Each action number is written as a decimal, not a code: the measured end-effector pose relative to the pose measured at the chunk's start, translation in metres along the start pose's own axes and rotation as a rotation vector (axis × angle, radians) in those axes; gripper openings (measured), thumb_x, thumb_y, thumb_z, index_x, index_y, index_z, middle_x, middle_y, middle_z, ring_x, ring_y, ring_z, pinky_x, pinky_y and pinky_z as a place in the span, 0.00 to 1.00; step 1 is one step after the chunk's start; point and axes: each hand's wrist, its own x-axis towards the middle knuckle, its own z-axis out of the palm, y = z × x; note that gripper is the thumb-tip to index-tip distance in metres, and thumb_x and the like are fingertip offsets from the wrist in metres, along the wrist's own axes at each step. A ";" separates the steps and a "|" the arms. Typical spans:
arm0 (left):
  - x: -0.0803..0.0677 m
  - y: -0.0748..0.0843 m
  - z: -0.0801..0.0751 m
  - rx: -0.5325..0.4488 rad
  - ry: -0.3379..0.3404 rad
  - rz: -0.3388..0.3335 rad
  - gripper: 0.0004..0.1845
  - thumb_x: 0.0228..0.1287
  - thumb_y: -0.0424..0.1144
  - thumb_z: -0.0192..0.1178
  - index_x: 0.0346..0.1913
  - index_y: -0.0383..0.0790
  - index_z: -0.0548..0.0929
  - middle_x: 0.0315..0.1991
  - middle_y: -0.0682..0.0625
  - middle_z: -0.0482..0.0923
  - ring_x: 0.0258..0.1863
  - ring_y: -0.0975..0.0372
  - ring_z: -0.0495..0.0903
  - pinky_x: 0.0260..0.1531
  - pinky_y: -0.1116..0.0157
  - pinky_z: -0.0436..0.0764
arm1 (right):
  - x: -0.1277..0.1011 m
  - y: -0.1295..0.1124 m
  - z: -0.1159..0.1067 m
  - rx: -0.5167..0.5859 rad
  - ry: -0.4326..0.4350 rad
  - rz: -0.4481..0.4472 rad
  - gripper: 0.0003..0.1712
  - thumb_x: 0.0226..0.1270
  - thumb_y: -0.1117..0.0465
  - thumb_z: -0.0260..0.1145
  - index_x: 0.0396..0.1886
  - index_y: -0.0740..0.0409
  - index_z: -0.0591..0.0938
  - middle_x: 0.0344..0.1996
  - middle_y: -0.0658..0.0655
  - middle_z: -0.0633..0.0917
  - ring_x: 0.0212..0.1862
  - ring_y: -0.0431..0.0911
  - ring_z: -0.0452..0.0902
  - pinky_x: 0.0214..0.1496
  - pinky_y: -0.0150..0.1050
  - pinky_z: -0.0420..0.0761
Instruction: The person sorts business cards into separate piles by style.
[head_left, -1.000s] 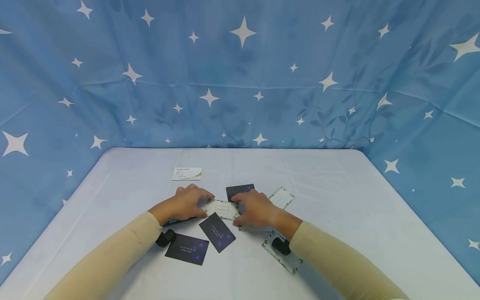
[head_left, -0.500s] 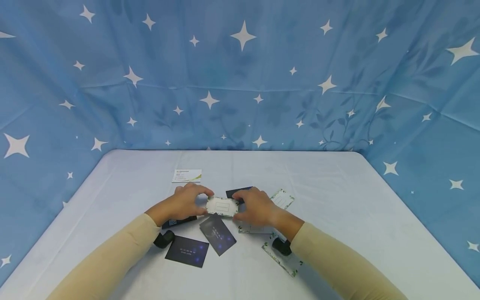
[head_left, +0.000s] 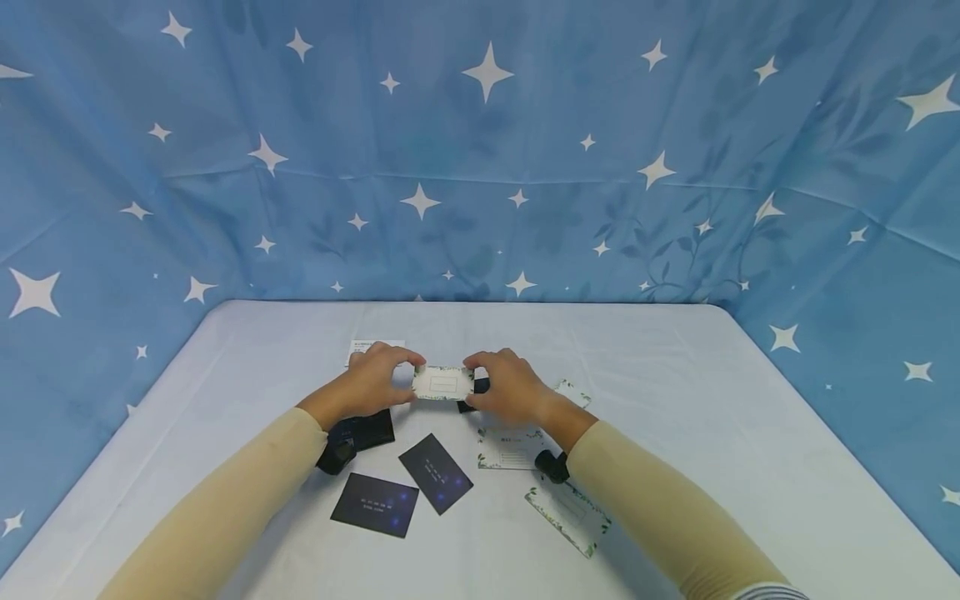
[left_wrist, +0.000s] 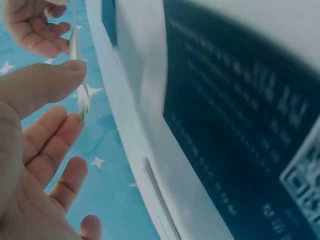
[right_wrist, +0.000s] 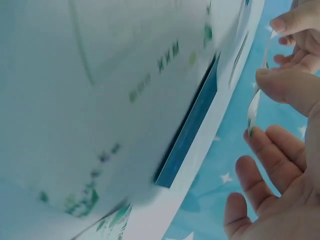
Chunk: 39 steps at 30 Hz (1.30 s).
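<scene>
— Card (head_left: 443,382) position?
— Lifted above the table (head_left: 675,433), over the scattered dark cards (head_left: 436,472).
— Hands?
— Left hand (head_left: 370,388) pinches its left end, right hand (head_left: 508,388) pinches the right end, thumb and fingers each.

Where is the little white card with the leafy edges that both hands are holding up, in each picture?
Head: the white card is at centre, lifted above the table, pinched between the left hand and right hand.
Left wrist: seen edge-on at upper left, between thumb and finger.
Right wrist: edge-on at right.
Shared landmark: the starry blue cloth.
</scene>
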 end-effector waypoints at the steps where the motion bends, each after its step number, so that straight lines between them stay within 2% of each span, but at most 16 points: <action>1: 0.003 -0.001 0.000 0.000 -0.002 -0.008 0.28 0.59 0.43 0.73 0.63 0.45 0.81 0.61 0.47 0.78 0.62 0.48 0.68 0.54 0.40 0.61 | 0.004 0.002 0.000 0.017 -0.002 0.002 0.32 0.66 0.53 0.72 0.68 0.53 0.76 0.60 0.55 0.79 0.60 0.53 0.71 0.60 0.50 0.72; 8: 0.021 -0.012 -0.002 -0.014 -0.022 -0.056 0.27 0.62 0.43 0.70 0.64 0.46 0.79 0.61 0.47 0.77 0.63 0.48 0.66 0.55 0.41 0.58 | 0.028 0.009 -0.001 0.068 -0.030 0.016 0.32 0.67 0.56 0.71 0.69 0.57 0.74 0.61 0.57 0.78 0.60 0.53 0.73 0.60 0.48 0.73; 13: 0.036 -0.021 -0.001 0.021 -0.034 -0.091 0.26 0.63 0.42 0.69 0.65 0.46 0.79 0.62 0.47 0.77 0.64 0.48 0.64 0.55 0.43 0.58 | 0.045 0.011 0.001 0.079 -0.035 0.043 0.32 0.68 0.56 0.71 0.70 0.58 0.73 0.65 0.55 0.77 0.64 0.52 0.72 0.65 0.46 0.70; 18: 0.047 -0.024 -0.001 0.033 -0.065 -0.142 0.26 0.64 0.42 0.68 0.66 0.46 0.79 0.62 0.47 0.77 0.64 0.48 0.64 0.53 0.45 0.58 | 0.059 0.014 0.004 0.094 -0.054 0.084 0.33 0.68 0.56 0.70 0.70 0.57 0.72 0.67 0.55 0.76 0.69 0.51 0.68 0.69 0.45 0.65; 27: 0.056 -0.029 0.000 0.026 -0.082 -0.172 0.26 0.65 0.41 0.68 0.66 0.45 0.78 0.61 0.47 0.77 0.63 0.47 0.65 0.53 0.46 0.59 | 0.071 0.017 0.008 0.173 -0.068 0.154 0.33 0.68 0.58 0.70 0.71 0.57 0.73 0.68 0.56 0.74 0.70 0.51 0.66 0.70 0.47 0.63; 39: 0.062 -0.032 -0.002 -0.001 -0.107 -0.217 0.27 0.66 0.41 0.68 0.67 0.44 0.77 0.63 0.46 0.75 0.62 0.48 0.64 0.54 0.45 0.57 | 0.080 0.019 0.014 0.154 -0.072 0.183 0.32 0.69 0.59 0.69 0.71 0.56 0.72 0.69 0.55 0.74 0.71 0.51 0.64 0.71 0.47 0.61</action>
